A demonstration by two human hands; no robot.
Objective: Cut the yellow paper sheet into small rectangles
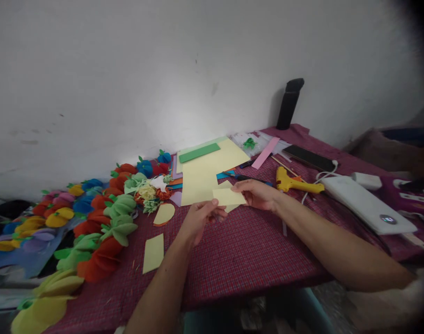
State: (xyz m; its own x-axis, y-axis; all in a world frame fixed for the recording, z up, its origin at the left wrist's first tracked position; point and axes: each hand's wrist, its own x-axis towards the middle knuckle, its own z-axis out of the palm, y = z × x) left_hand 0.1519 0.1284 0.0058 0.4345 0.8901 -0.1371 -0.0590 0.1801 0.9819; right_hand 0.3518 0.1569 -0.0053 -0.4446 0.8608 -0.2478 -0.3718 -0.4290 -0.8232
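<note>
Left grip (198,217) and right grip (256,194) pinching yellow paper (227,197); power bank's lit display (388,219) illegible.

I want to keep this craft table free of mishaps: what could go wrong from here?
1. The pale yellow paper is held between the left hand and right hand; uneven pressure might crease it.
2. The yellow glue gun lies close to the right forearm; if hot, which I can't tell, it could burn.
3. The loose yellow rectangle lies beside the left forearm, which might brush it aside.
</note>
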